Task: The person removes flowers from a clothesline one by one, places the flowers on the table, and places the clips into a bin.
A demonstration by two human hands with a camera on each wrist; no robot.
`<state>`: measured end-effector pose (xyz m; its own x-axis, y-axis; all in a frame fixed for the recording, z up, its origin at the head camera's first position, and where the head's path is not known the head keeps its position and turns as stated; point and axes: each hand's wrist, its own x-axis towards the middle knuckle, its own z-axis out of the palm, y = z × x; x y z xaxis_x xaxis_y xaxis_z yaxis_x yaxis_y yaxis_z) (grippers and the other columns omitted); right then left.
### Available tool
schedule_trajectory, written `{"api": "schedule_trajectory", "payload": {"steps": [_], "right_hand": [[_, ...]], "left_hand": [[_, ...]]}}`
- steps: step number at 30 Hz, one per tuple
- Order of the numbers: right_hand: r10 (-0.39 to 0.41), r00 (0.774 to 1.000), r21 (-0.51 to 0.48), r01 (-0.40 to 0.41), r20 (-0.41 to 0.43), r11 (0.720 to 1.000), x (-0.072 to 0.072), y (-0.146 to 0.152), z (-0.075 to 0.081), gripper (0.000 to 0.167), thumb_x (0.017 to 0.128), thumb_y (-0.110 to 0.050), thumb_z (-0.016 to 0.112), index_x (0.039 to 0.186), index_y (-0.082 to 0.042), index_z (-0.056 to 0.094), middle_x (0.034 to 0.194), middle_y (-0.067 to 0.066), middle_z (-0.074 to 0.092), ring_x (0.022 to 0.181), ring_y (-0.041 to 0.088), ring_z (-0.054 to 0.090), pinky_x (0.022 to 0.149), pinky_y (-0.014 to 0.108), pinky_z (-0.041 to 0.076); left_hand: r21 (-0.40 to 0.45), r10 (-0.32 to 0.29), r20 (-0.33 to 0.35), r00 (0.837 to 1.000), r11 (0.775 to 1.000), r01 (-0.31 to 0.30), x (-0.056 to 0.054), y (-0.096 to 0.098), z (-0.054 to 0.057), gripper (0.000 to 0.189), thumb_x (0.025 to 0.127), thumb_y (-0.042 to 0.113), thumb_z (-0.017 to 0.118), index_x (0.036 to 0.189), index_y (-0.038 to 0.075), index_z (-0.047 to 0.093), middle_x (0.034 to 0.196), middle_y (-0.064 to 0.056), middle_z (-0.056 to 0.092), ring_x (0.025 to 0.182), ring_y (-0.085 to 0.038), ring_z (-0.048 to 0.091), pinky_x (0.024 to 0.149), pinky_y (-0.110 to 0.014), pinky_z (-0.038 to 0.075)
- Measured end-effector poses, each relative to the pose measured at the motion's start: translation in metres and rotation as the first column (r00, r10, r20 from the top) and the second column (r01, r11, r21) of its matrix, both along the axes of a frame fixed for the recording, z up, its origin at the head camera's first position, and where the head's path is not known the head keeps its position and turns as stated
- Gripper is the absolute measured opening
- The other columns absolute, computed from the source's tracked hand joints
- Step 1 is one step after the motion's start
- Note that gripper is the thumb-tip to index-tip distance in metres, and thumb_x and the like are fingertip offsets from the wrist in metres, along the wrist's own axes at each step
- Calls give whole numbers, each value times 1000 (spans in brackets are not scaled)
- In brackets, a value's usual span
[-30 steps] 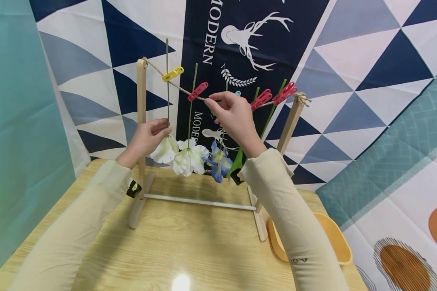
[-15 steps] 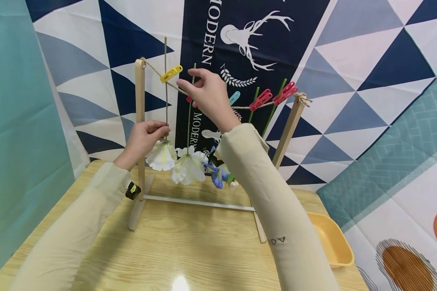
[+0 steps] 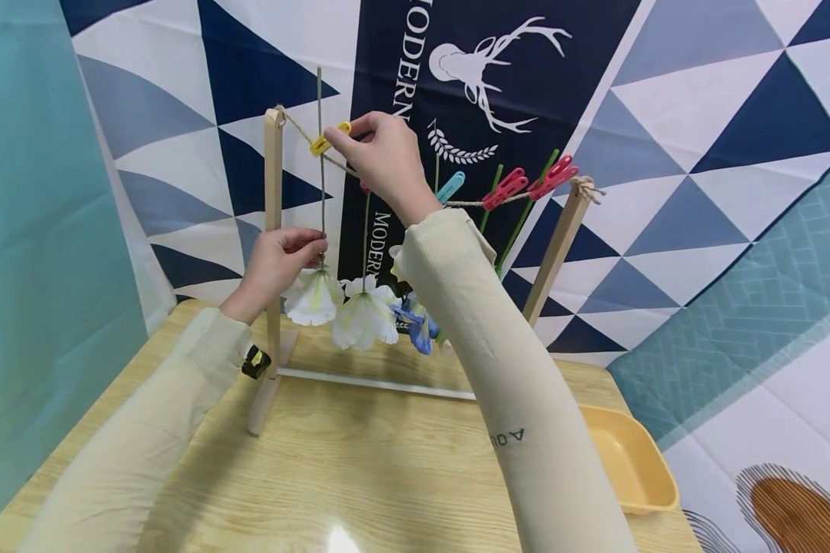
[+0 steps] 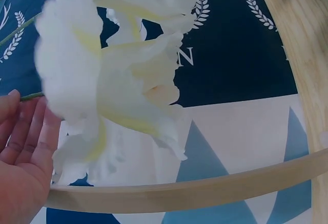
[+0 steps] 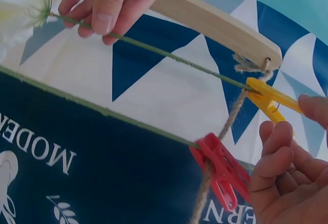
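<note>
My left hand [image 3: 280,261] pinches the thin green stem [image 5: 169,55] of a white artificial flower [image 3: 313,296], just above the bloom, which hangs head down. My right hand [image 3: 387,157] has thumb and fingers on the handles of a yellow clothespin [image 5: 271,98]. That clothespin sits on the twine [image 5: 236,112] and across the same stem. Beside it a red clothespin [image 5: 218,170] holds the stem of a second white flower [image 3: 365,313]; my right hand hides most of this clothespin in the head view. Large white petals [image 4: 123,75] fill the left wrist view.
The twine runs between the left wooden post [image 3: 273,192] and the right wooden post [image 3: 556,257]. A blue clothespin [image 3: 451,187], two red ones [image 3: 506,188] and a blue flower [image 3: 420,326] hang further right. A yellow basin [image 3: 629,461] stands on the table [image 3: 360,468] at the right.
My right hand has moved left along the twine, from beyond the red clothespin to the yellow one. The left hand keeps the stem, and the white flowers hang slightly lower than a second ago.
</note>
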<state>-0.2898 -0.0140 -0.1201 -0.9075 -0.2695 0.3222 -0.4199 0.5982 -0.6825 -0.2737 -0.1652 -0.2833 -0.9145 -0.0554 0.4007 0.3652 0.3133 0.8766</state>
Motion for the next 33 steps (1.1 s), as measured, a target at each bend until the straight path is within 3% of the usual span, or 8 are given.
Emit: {"api": "schedule_trajectory", "payload": {"steps": [4,9,16,23,26,33], "right_hand": [[0,1000,35,0,-7,999,-1,2,5,33,90,-38,60,112,-14,64,97,0,66,57,15,60,58,22,50],[0,1000,70,2,-29,998,-1,1,7,35,90,-38,60,114,-13,65,100,0,65,69,9,58,64,21,50],[-29,997,89,35,-66,995,0,-1,6,33,90,-38,61,109,-12,69,107,1,68,86,8,55,71,20,48],[-52,998,-49,50,-45,998,-3,3,3,26,88,-35,65,102,-14,73,105,-1,70,75,12,62,60,20,48],[-52,998,-111,49,-31,993,-6,6,-1,24,87,-34,65,100,-15,74,103,-1,70,73,13,62,59,21,47],[-54,994,-209,33,-95,977,-9,10,-8,22,87,-33,66,98,-16,75,78,-4,61,54,10,45,47,22,31]], "left_hand": [[21,22,-13,1000,1000,-22,0,1,0,26,91,14,62,111,-3,66,96,-17,70,71,-3,65,68,-17,54],[27,45,-11,999,999,-45,0,2,0,24,90,13,63,109,-1,67,97,-14,71,73,-2,65,68,-17,54],[54,32,-58,998,998,-29,3,0,-3,25,89,10,63,108,-5,67,99,-19,70,70,1,65,65,-15,53],[58,31,-71,997,998,-27,2,-2,-6,27,89,11,64,110,-4,67,102,-20,70,73,-4,67,66,-13,53],[53,30,-76,997,998,-26,1,-3,-7,27,89,11,64,111,-4,67,103,-21,69,71,1,66,66,-13,53],[18,33,-56,998,999,-32,5,-6,-5,28,89,14,63,113,-1,67,109,-22,67,76,2,65,68,-13,52]]}}
